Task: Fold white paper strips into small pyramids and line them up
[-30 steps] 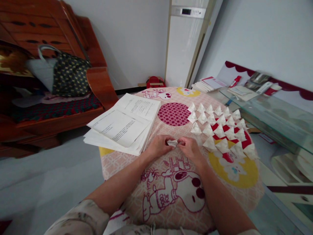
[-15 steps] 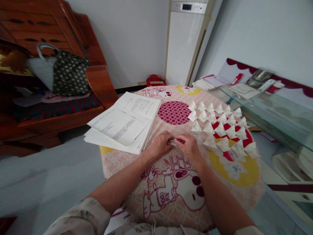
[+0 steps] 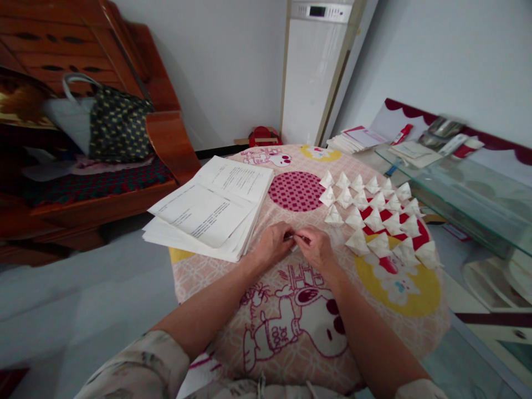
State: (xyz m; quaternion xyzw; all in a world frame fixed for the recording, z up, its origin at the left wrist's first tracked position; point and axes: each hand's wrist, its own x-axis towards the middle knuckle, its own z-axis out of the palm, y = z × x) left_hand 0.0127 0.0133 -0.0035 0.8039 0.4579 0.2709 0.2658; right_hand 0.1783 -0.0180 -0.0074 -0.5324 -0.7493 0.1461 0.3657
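Both hands meet over the middle of the table, fingertips pinched together. Between them is a small piece of folded paper (image 3: 294, 247), mostly hidden by the fingers. My left hand (image 3: 274, 242) is closed on its left side, and my right hand (image 3: 315, 245) is closed on its right. To the right of my right hand stand several rows of white folded paper shapes (image 3: 374, 220) with pointed tops. A thick stack of printed paper sheets (image 3: 208, 208) lies left of my left hand, its top sheet creased.
A patterned pink tablecloth (image 3: 224, 280) covers the round table. At right is a glass shelf (image 3: 461, 188) with papers, a red item and a metal bowl. A wooden bench (image 3: 166, 133) with a dark patterned bag (image 3: 118, 124) stands at left. A tall white cabinet-like unit (image 3: 313, 77) stands behind.
The fingertips of both hands have drawn closer together, and less of the small paper shows between them. The paper stack and the rows of folded shapes have not moved.
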